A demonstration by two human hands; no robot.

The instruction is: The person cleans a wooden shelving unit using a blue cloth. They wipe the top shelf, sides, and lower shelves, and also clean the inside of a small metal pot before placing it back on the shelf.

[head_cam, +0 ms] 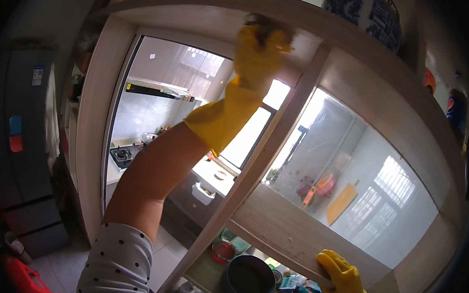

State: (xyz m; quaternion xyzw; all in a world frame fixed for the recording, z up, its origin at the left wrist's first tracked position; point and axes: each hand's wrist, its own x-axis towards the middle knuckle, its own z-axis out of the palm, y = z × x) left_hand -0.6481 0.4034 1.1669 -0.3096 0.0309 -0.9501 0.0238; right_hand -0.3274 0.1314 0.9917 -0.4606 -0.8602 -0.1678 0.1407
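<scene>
My left hand [260, 47], in a yellow rubber glove, is raised to the underside of a wooden shelf [210, 18] at the top of the view. A dark, blurred thing, possibly a scrubbing pad or cloth [262, 21], is in its fingers and touches or nearly touches the wood. Low at the right, my right hand [345, 282], in a matching glove, rests on the front edge of a lower shelf [293, 242], its fingers over the board. Whether it grips the edge firmly is not clear. Behind the lower shelf is a glass pane [349, 173].
A dark round pot [250, 278], a red-rimmed container [224, 250] and packets [290, 283] stand below the lower shelf. Blue-and-white jars [363, 17] stand overhead. A wooden upright [258, 160] parts the bays. Through the opening are a gas stove [121, 155] and counter; a refrigerator [22, 125] stands left.
</scene>
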